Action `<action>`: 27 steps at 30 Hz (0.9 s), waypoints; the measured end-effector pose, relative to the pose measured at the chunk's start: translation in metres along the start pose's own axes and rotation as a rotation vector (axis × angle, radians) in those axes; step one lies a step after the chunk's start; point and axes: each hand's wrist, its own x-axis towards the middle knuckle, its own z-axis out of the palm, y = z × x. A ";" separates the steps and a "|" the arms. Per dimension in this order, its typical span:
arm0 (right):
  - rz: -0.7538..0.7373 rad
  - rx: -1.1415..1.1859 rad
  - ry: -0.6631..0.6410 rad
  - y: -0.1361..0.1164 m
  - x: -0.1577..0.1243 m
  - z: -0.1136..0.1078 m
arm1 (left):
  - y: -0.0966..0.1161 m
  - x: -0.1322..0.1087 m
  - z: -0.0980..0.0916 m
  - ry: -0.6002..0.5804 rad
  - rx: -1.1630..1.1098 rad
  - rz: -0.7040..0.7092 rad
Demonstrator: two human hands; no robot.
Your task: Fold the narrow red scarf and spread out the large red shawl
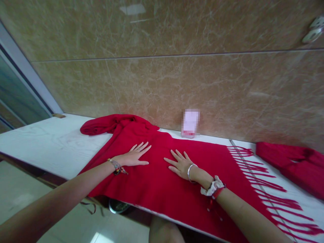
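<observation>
A red scarf (157, 182) with a fringe at its right end lies spread over a white table, its far left part bunched up near the wall. My left hand (134, 156) rests flat on the cloth, left of the middle, fingers spread. To the right of it, my right hand (181, 165) also lies on the scarf with its fingers apart. Neither hand grips anything. The scarf's front edge reaches the table's near edge.
The white table (45, 145) runs along a brown marble wall (177, 81). A blurred pink and white object (190, 123) stands against the wall. Another folded red cloth (291, 162) lies at the right. Below the near edge a round metal-rimmed item (118, 206) shows.
</observation>
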 end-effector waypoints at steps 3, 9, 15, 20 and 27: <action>0.102 -0.036 0.014 0.022 -0.016 0.006 | -0.003 -0.002 0.003 0.049 0.028 0.021; 0.233 -0.041 0.075 0.047 -0.030 0.010 | 0.007 0.004 -0.002 0.084 0.024 0.042; 0.229 0.028 0.128 0.033 0.001 -0.006 | 0.041 0.041 -0.015 0.124 0.021 0.083; 0.334 0.068 0.017 0.047 0.005 -0.002 | 0.030 0.061 -0.009 0.215 0.041 0.032; 0.665 -0.044 -0.002 0.126 -0.061 0.009 | 0.009 0.062 0.008 0.339 0.056 0.042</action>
